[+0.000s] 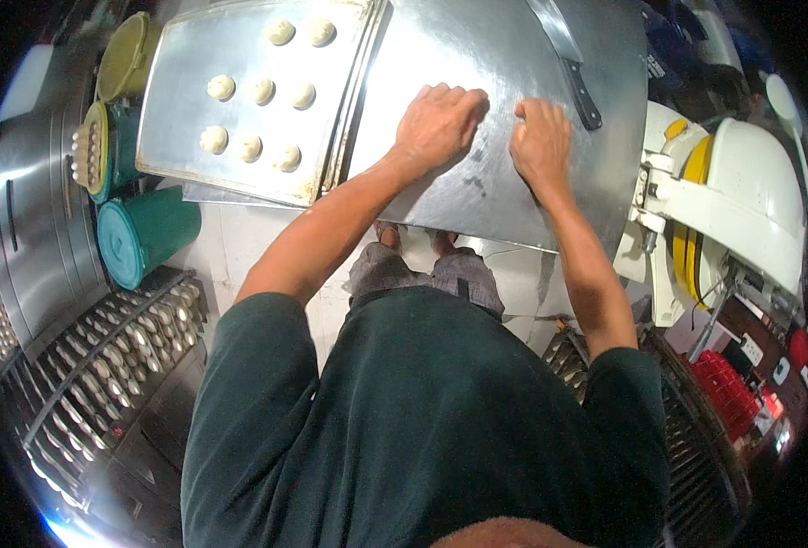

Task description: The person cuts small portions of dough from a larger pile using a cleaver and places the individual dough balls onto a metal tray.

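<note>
My left hand (439, 126) rests low over the steel table (459, 41), its fingers curled under and knuckles forward. A short gap to its right, my right hand (542, 144) is curled the same way on the metal top. What lies under either palm, if anything, is hidden. A large knife (578, 82) with a black riveted handle lies just beyond my right hand. Left of my left hand, a flat metal baking tray (180, 64) carries several round pale dough balls (261, 90) in loose rows. Small damp marks dot the table between my arms.
Teal lidded buckets (153, 235) and a tray of eggs (84, 157) stand at the left. Below them, a rack (102, 361) holds many pale rounded pieces. A large white machine (742, 196) with a yellow band borders the table's right side. A red basket (725, 393) sits lower right.
</note>
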Tool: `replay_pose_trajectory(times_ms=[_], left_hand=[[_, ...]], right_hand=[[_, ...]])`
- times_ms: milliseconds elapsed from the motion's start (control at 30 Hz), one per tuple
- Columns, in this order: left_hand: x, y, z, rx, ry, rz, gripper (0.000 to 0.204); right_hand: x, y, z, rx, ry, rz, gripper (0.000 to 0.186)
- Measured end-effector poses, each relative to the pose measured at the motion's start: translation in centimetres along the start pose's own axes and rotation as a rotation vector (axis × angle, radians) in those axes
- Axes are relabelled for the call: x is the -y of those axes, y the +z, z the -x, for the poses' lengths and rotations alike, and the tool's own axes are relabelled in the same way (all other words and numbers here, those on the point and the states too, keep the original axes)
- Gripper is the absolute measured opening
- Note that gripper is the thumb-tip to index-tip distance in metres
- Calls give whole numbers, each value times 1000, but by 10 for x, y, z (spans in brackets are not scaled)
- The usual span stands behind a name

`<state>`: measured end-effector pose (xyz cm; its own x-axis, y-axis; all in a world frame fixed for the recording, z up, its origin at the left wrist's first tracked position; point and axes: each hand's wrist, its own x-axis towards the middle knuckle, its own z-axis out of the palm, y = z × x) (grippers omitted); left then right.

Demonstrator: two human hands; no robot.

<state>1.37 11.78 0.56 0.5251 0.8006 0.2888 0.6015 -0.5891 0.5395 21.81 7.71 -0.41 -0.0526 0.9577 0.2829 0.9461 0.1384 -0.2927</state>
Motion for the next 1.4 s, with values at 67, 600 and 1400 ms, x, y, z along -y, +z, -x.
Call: replay_pose_trajectory(times_ms=[67, 600, 1400], left_hand=[[-7, 6, 1, 104, -5, 11, 14], [-1, 4, 3, 101, -122, 12, 20], [44, -22, 44, 174, -110, 212, 39]], right_hand=[[2, -3, 2, -17, 41, -38, 17], [4, 3, -3, -23, 11, -98, 13], [-39, -24, 74, 150, -232, -183, 10]])
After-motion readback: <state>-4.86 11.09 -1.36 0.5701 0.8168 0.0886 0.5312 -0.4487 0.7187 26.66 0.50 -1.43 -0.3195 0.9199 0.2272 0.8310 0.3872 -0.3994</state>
